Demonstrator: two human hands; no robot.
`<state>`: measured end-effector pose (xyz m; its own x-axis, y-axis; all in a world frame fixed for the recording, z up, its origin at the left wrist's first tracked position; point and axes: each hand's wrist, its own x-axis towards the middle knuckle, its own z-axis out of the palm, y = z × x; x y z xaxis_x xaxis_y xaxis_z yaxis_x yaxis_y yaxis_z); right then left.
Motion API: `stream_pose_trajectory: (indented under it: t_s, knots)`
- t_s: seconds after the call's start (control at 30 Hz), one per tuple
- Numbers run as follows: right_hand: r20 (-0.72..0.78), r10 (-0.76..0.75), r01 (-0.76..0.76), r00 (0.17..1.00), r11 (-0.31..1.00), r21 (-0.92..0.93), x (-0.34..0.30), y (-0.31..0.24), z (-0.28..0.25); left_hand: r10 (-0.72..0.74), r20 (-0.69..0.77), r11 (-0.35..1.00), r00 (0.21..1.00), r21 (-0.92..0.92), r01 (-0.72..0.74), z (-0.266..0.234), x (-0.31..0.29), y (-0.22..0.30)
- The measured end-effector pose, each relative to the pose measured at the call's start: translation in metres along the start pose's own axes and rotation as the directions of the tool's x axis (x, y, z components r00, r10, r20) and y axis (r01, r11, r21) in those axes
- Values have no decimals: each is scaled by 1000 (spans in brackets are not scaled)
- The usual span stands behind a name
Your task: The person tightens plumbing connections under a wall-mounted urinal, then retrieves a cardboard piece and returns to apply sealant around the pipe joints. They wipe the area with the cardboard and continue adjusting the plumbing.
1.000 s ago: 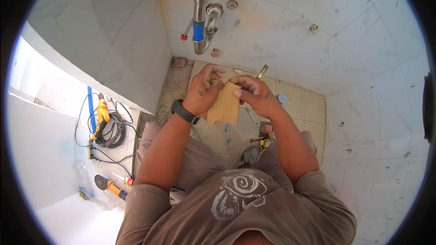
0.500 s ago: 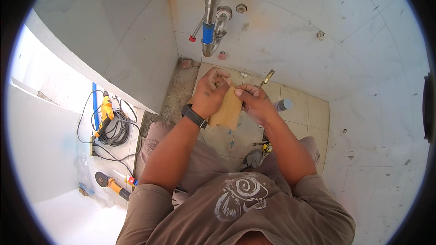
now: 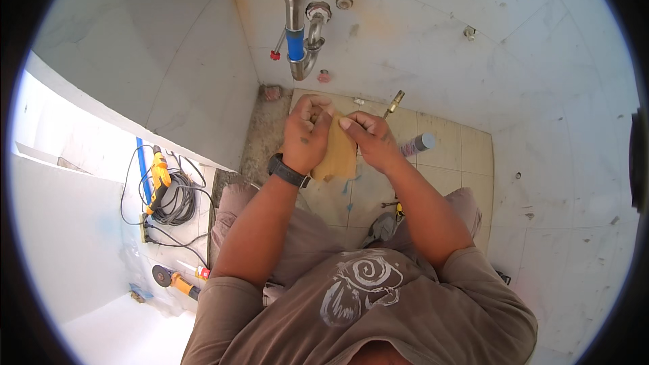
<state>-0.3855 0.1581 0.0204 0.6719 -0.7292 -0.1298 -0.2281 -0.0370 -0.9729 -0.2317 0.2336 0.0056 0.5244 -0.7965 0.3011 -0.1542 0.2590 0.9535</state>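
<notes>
A tan paper sheet (image 3: 337, 157) hangs between my hands over the tiled floor, its lower edge uneven. My left hand (image 3: 306, 136), with a black watch on the wrist, has its fingers curled and pinches the sheet's upper left part. On the other side my right hand (image 3: 372, 139) grips the top right edge between thumb and bent fingers. The two hands are close together, slightly apart at the fingertips. Just past my right hand lie a grey can (image 3: 418, 144) and a brass nozzle (image 3: 394, 103).
A chrome drain trap (image 3: 311, 54) with a blue band (image 3: 295, 45) hangs ahead by the wall. Left of the partition lie a yellow power tool (image 3: 159, 174), a coiled black cable (image 3: 174, 203) and an angle grinder (image 3: 177, 281). A red-handled valve (image 3: 275, 55) is beside the trap.
The whole view has shifted slightly. Both hands still hold the sheet, and the right hand's fingertips sit a little farther from the left hand's, with more of the can showing.
</notes>
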Motion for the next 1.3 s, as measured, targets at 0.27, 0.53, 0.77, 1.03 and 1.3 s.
stream_pose_trajectory:
  t_s: [0.27,0.53,0.77,1.03,1.3]
  knots:
    - [169,51,-119,984,901,416,0,-6,-22,-43,127,998,991,51,37,-15,11,4]
    - [-27,66,-45,997,878,476,3,-11,-29,-399,303,765,865,-411,496,-7,8,-1]
    - [-114,-403,313,908,833,-457,-1,1,-7,-347,-53,886,936,-347,309,-4,10,-12]
    - [-74,-368,243,927,738,-630,26,16,14,-295,-27,914,955,-301,273,0,6,-16]
    - [-85,-8,40,996,922,386,14,0,-10,-224,32,943,974,-245,224,-9,14,-16]
